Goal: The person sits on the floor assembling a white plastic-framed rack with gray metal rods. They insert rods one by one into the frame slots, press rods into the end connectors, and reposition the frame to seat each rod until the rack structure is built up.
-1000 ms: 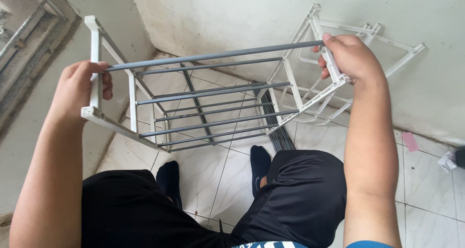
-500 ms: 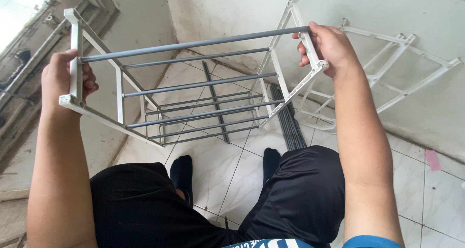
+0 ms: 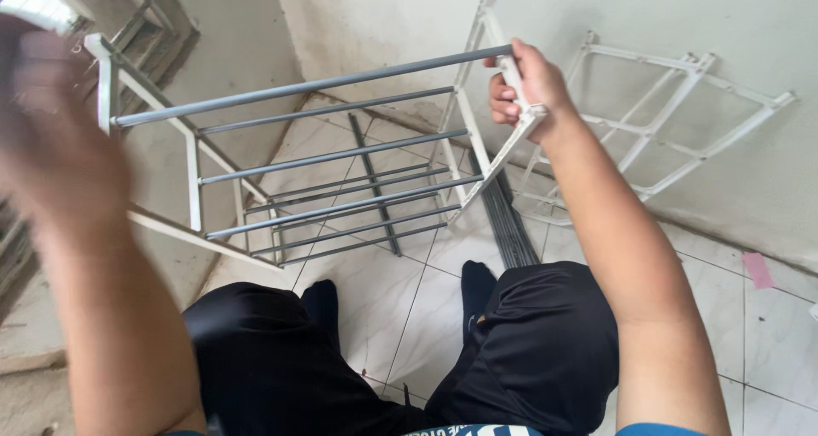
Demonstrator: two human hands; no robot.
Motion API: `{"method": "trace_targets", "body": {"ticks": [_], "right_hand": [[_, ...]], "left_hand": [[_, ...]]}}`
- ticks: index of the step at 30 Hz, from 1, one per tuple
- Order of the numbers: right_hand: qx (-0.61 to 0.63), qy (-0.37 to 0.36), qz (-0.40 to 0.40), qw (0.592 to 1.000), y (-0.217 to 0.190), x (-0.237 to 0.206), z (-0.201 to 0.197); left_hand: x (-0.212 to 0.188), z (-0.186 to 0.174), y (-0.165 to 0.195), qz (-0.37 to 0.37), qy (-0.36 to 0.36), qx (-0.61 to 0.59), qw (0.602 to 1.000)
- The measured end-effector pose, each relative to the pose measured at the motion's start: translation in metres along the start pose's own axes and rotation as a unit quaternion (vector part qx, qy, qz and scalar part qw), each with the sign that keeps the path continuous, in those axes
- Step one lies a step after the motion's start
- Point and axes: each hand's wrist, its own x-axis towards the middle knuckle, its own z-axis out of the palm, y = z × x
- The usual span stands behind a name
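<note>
I stand over a rack of grey bars (image 3: 324, 85) set between two white side frames and hold it tilted above the tiled floor. My right hand (image 3: 524, 86) grips the upper corner of the right side frame (image 3: 477, 159). My left hand (image 3: 60, 138) is raised close to the camera and blurred. It is in front of the left side frame (image 3: 106, 78), and I cannot make out whether it touches that frame or how its fingers are set. My dark shorts and socked feet show below the rack.
A spare white lattice frame (image 3: 673, 121) leans on the wall at the right. Loose grey rods (image 3: 507, 219) lie on the floor tiles beneath the rack. A pink scrap (image 3: 757, 270) lies at the far right, and a window grille (image 3: 162, 18) is at the upper left.
My left hand has come off the left frame's edge and swung up toward the camera, now blurred. The right hand keeps its grip, and the view has shifted left.
</note>
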Motion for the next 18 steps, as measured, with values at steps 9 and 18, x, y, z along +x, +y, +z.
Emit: {"method": "trace_targets", "body": {"ticks": [9, 18], "right_hand": [[-0.019, 0.071, 0.010, 0.997, 0.004, -0.012, 0.026], [0.018, 0.056, 0.018, 0.998, -0.007, -0.025, 0.039]], "left_hand": [[0.031, 0.140, 0.240, 0.216, -0.159, -0.132, 0.954], [0.015, 0.198, 0.253, 0.221, -0.129, -0.082, 0.963]]}}
